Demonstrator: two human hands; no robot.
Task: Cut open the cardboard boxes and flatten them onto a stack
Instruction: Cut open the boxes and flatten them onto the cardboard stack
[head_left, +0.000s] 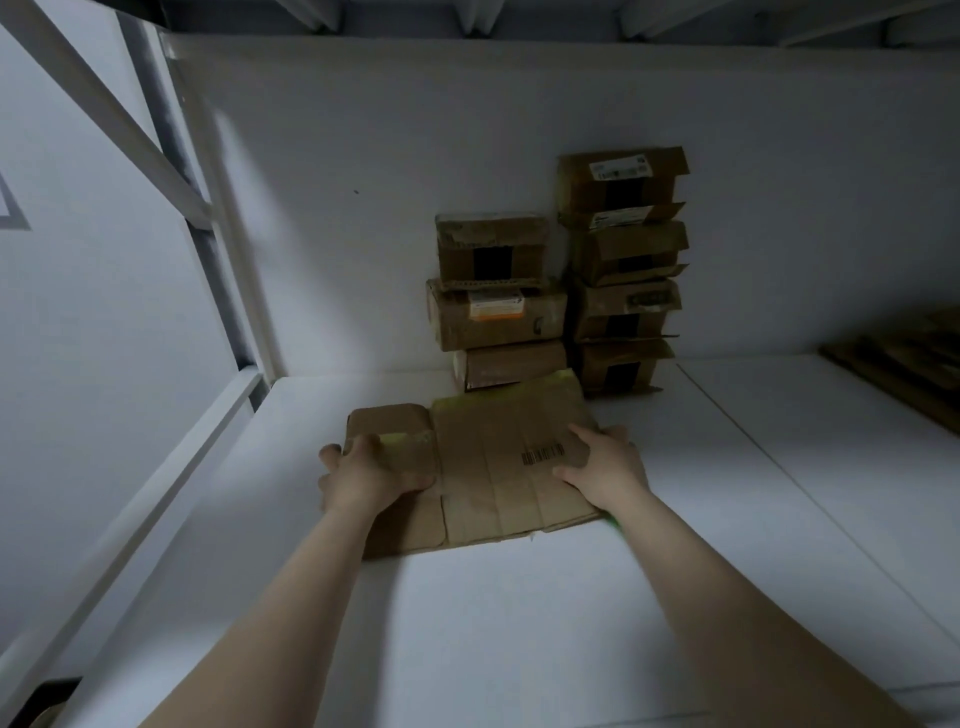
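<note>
While my right hand (602, 462) presses open-fingered on the flattened brown cardboard box (498, 441) on the white bench (519, 623), my left hand (374, 467) seems to grip its left flap; next, lifting it onto the far-right stack of flat brown cardboard (904, 364).

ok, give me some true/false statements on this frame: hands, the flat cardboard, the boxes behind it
1. The left hand and right hand are both on the flattened box. True.
2. The barcode is printed next to the left hand. False: it sits just beside the right hand.
3. Two stacks of boxes stand side by side at the back wall. True.
4. The left stack is taller than the right stack. False: the right stack reaches higher.
5. The right hand holds a knife. False: no tool shows; its fingers lie on the cardboard.
</note>
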